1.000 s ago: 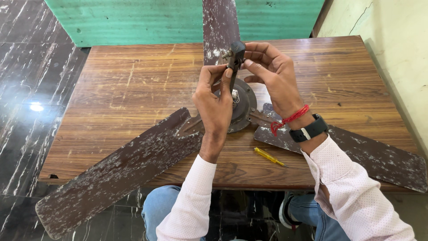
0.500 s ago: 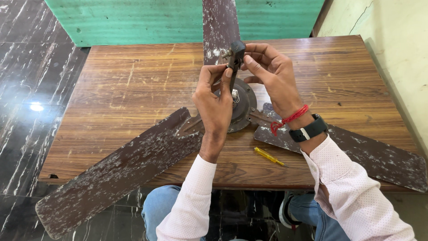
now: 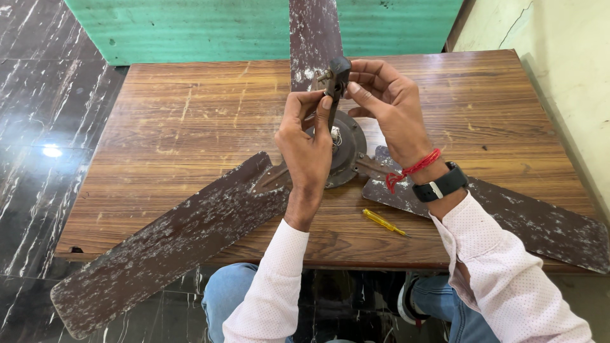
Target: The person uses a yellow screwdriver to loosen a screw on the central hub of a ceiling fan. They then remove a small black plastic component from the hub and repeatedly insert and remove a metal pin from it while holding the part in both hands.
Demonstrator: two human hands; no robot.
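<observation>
An old brown ceiling fan with three worn, flaking blades lies on a wooden table. Its round motor housing sits at the centre, partly hidden behind my left hand. A short dark rod stands up from the housing. My left hand grips the rod's lower part with thumb and fingers. My right hand pinches the rod's top end from the right. One blade runs toward the near left, another blade to the right, the third blade points away.
A small yellow screwdriver lies on the table near the front edge, between my forearms. A green panel stands behind the table. A pale wall is on the right, dark marbled floor on the left.
</observation>
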